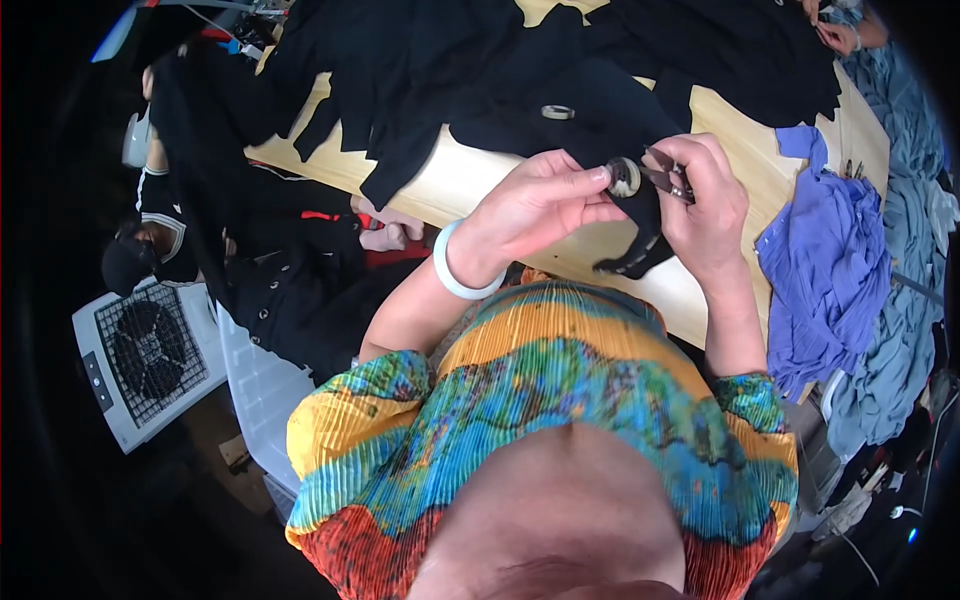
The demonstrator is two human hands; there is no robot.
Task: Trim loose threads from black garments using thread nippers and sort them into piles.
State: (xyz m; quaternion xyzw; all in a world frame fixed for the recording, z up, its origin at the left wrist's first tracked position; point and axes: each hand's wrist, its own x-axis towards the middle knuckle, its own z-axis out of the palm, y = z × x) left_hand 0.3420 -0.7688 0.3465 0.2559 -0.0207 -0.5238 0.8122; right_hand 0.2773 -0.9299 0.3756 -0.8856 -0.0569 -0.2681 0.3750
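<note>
Between thumb and fingertips, my left hand (pixel 548 205) pinches a round, glossy button (pixel 624 178) patterned in cream and black. Close to its right side, my right hand (pixel 708 205) is closed around small dark thread snips (pixel 662 180), with the blades pointing left at the button. Whether a thread runs between them is too small to see. Black cloth (pixel 650 225) hangs below the two hands toward the table edge. Just beyond them a second, oval-looking button (pixel 558 112) lies on spread black fabric (pixel 500 105).
Black garment pieces (pixel 400 60) cover much of the wooden table (pixel 450 180). A crumpled purple garment (pixel 825 260) lies at right, beside blue-grey cloth (pixel 890 330). At left are a person (pixel 155 230) with dark clothing, and a fan (pixel 150 350). Another person's hand (pixel 838 38) shows at far right.
</note>
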